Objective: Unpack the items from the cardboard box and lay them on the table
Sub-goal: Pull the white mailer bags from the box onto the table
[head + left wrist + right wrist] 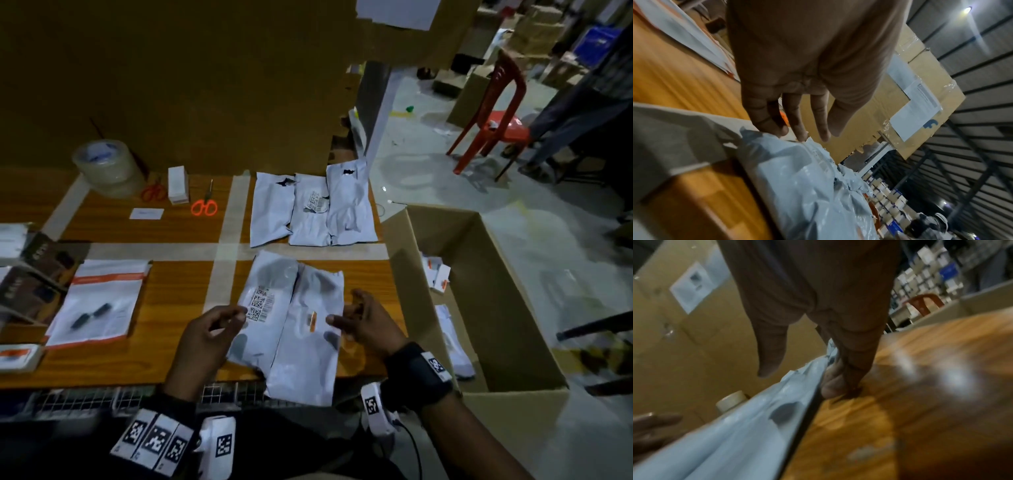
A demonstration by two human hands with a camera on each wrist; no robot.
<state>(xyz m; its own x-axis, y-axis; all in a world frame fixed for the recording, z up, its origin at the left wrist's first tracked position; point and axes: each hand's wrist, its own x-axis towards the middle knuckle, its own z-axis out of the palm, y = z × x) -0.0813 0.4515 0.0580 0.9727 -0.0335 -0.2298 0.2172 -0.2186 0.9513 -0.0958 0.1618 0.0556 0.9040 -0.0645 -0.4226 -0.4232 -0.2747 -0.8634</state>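
Dim warehouse light falls on the wooden worktop (178, 335), where three grey mailers (313, 209) already lie side by side in the far square. Nearer me, two more mailers (291, 325) lie overlapping, their long axes running away from me, the near ends hanging over the worktop's front edge. My left hand (212, 332) sits at their left edge by the barcode label (258, 305), fingers loose and holding nothing; in the wrist view my fingertips (781, 131) just touch the crumpled plastic. My right hand (364, 322) is at the right edge, thumb spread over the top and fingers (831, 386) curled against the mailer's side on the wood; whether they truly pinch it I cannot tell.

The cardboard box (507, 284) stands open on the floor to my right, with more white packets (436, 274) inside. My right hand is the nearer to it, so I judge the next reach goes rightward and down.
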